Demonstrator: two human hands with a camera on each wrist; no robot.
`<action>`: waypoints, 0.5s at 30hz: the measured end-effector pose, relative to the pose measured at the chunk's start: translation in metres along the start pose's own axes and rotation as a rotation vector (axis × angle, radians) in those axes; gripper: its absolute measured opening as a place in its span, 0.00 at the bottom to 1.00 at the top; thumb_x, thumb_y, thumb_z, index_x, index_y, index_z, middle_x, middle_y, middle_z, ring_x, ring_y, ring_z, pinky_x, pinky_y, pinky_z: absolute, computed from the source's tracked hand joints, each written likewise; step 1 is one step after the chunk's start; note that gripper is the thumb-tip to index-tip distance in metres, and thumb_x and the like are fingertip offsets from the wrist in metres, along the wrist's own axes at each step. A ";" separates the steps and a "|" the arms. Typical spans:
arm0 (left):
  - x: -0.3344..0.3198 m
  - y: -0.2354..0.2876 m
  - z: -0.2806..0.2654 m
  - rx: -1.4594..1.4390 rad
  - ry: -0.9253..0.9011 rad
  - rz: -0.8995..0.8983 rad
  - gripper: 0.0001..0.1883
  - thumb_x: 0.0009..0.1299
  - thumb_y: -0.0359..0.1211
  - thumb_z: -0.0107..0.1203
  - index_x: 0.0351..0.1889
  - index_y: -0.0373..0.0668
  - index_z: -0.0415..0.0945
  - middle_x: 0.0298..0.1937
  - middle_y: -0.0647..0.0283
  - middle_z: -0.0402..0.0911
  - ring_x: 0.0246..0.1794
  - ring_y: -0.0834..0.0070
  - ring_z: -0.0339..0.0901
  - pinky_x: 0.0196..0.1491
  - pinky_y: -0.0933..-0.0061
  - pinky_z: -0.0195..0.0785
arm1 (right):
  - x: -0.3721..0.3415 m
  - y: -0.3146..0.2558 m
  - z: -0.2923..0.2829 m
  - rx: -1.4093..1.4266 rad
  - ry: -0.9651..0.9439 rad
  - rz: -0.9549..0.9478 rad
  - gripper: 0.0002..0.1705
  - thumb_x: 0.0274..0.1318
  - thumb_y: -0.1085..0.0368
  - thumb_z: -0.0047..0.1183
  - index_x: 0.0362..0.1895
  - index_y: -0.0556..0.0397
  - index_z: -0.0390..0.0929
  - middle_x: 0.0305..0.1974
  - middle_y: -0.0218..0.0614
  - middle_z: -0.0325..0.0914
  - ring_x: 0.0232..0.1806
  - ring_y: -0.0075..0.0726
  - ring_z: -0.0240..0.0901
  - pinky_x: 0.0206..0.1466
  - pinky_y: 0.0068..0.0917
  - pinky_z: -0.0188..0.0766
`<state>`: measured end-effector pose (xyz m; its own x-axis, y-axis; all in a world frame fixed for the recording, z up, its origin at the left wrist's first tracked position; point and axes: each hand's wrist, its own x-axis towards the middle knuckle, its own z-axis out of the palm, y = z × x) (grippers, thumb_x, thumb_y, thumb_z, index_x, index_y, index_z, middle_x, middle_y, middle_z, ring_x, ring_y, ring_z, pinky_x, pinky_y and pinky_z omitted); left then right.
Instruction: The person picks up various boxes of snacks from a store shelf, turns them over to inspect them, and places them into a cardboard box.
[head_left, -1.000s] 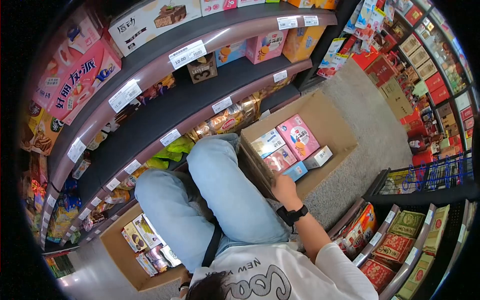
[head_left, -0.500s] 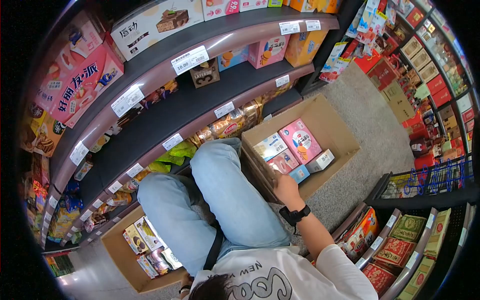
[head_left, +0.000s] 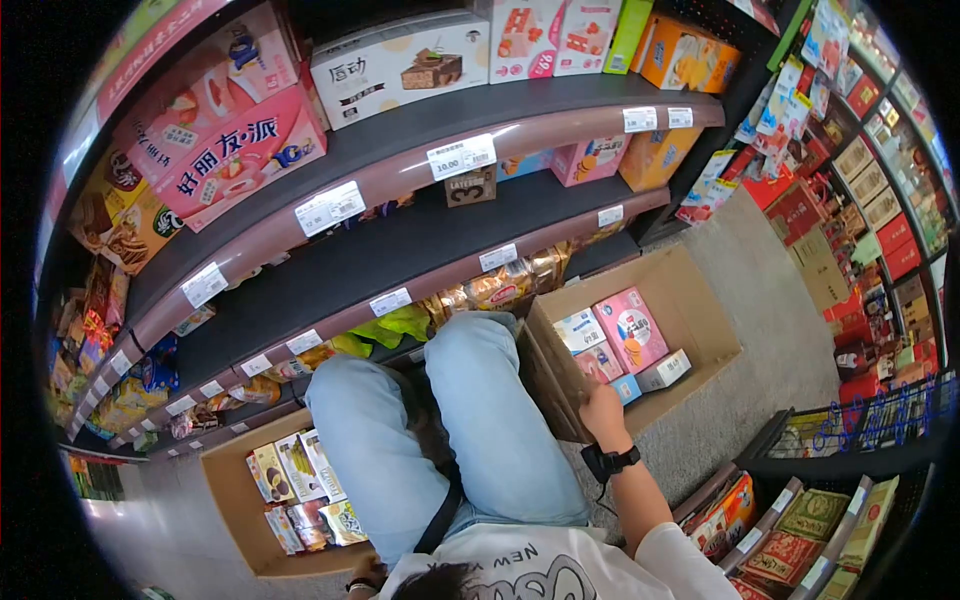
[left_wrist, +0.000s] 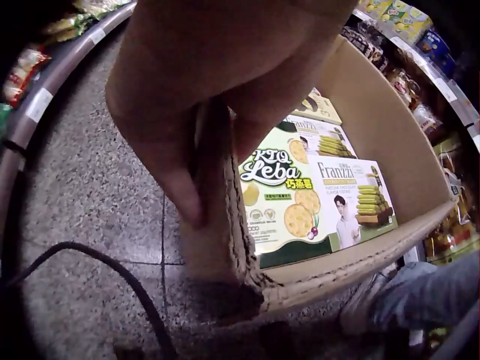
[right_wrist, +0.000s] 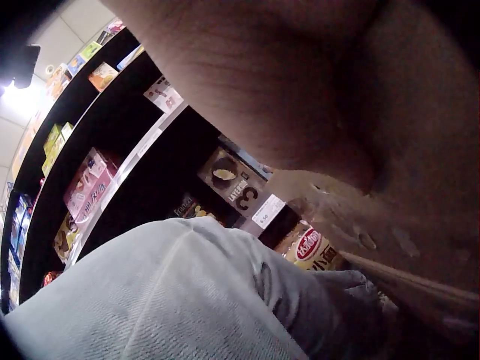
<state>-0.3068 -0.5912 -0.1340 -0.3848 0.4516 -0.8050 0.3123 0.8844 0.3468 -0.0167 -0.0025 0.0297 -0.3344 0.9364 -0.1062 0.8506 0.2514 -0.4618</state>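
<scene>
My left hand grips the wall of an open cardboard box, thumb outside and fingers inside. In the head view that box stands left of my legs. Inside lie a KTQ Leba cracker box, Franzzi cookie boxes and several other packs. My right hand holds the near rim of a second cardboard box to the right of my knees. It contains a pink box, a blue box, a white box and other small boxes.
Curved shelves with snack boxes rise in front of my knees. Bagged snacks sit on the low shelf. Behind on the right is another rack of packets. A dark cable hangs in the left wrist view.
The head view has tilted up, so shelves, boxes and legs sit lower and farther right in it. Both hands stay on their box rims, and the boxes' contents look the same.
</scene>
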 end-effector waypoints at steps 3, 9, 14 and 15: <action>0.015 -0.017 0.011 -0.116 -0.001 -0.194 0.10 0.66 0.35 0.47 0.40 0.43 0.76 0.36 0.62 0.82 0.39 0.67 0.77 0.46 0.69 0.68 | 0.002 0.005 0.003 -0.008 0.011 -0.038 0.17 0.45 0.69 0.54 0.44 0.57 0.75 0.26 0.57 0.75 0.33 0.63 0.74 0.36 0.52 0.70; 0.049 -0.056 0.039 -0.818 0.105 -0.376 0.07 0.61 0.31 0.54 0.34 0.41 0.79 0.33 0.60 0.82 0.36 0.66 0.78 0.45 0.66 0.70 | 0.002 0.004 0.006 0.019 -0.003 -0.007 0.18 0.46 0.69 0.55 0.45 0.58 0.75 0.27 0.58 0.75 0.33 0.64 0.74 0.37 0.52 0.71; 0.037 -0.054 0.026 0.096 0.177 -0.098 0.09 0.54 0.28 0.58 0.34 0.41 0.79 0.37 0.54 0.82 0.39 0.64 0.79 0.46 0.64 0.71 | 0.003 0.005 0.005 0.010 -0.019 -0.047 0.19 0.47 0.68 0.55 0.46 0.58 0.75 0.28 0.56 0.76 0.34 0.62 0.75 0.37 0.49 0.71; 0.046 -0.064 0.031 0.088 0.262 -0.090 0.10 0.53 0.28 0.59 0.35 0.41 0.79 0.38 0.54 0.82 0.39 0.63 0.79 0.45 0.64 0.71 | 0.008 0.002 -0.001 0.026 -0.008 -0.073 0.19 0.47 0.68 0.55 0.46 0.58 0.75 0.29 0.55 0.77 0.33 0.61 0.76 0.36 0.48 0.72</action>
<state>-0.3181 -0.6306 -0.2083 -0.6222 0.3973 -0.6745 0.3370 0.9137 0.2273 -0.0177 0.0054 0.0287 -0.3983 0.9139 -0.0786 0.8133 0.3122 -0.4910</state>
